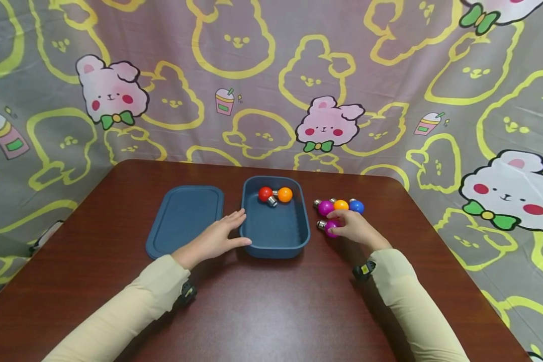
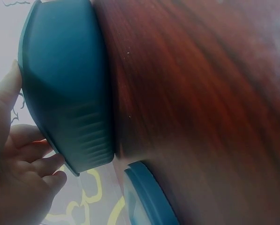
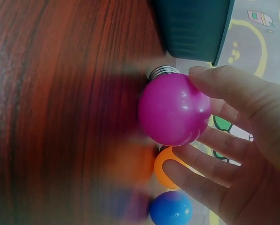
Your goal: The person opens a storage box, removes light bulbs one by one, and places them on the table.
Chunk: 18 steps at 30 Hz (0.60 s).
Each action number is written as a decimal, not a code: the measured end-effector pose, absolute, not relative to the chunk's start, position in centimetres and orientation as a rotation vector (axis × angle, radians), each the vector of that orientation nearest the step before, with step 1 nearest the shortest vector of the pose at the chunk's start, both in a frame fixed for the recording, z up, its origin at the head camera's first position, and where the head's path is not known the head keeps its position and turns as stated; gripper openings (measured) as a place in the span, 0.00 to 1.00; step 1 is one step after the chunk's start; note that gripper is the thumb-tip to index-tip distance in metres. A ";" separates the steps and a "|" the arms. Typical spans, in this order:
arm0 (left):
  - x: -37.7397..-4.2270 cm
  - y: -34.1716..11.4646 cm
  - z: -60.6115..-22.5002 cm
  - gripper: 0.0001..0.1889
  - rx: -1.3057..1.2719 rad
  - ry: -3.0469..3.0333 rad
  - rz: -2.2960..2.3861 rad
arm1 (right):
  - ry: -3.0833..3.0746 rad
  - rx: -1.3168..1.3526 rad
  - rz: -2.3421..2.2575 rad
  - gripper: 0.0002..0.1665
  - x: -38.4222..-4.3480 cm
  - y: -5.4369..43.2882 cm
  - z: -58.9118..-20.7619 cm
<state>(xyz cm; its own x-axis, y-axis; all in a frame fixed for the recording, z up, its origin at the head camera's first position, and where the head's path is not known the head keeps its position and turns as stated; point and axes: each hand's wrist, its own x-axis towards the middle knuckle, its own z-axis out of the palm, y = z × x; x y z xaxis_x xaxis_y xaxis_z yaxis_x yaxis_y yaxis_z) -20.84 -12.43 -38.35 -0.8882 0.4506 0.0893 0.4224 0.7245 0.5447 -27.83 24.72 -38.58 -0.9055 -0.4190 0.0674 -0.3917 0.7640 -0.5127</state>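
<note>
A dark blue rectangular box [image 1: 276, 229] stands mid-table, with a red light bulb [image 1: 265, 194] and an orange light bulb [image 1: 285, 195] lying at its far end. My left hand [image 1: 214, 240] rests on the box's left rim, fingers fairly straight and spread. Right of the box, my right hand [image 1: 359, 230] has its thumb and fingers around a purple light bulb [image 3: 173, 110], whose screw base points toward the box. Just beyond lie another purple bulb [image 1: 325, 208], an orange bulb [image 1: 341, 205] and a blue bulb [image 1: 356, 206].
The matching blue lid [image 1: 187, 216] lies flat to the left of the box, partly behind my left hand. A patterned curtain [image 1: 262, 90] hangs behind the brown wooden table [image 1: 271, 306].
</note>
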 end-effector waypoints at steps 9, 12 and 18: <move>-20.9 -12.3 -38.4 0.40 0.723 2.869 0.898 | 2.892 -0.664 -0.832 0.25 -27.8 24.8 -38.3; -20.9 -12.3 -38.4 0.40 0.721 2.867 0.900 | 2.896 -0.652 -0.826 0.26 -27.8 24.8 -37.8; -21.0 -12.4 -38.5 0.42 0.732 2.868 0.891 | 2.922 -0.710 -0.846 0.26 -28.1 24.4 -35.4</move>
<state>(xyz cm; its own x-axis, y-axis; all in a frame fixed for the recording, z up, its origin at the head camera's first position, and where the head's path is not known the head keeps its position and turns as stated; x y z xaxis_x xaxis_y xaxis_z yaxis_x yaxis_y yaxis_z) -20.98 -12.43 -38.53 -0.8866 0.4538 0.0900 0.4249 0.7219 0.5461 -28.13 24.36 -35.44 -0.8966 -0.4298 0.1065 -0.4202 0.7499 -0.5109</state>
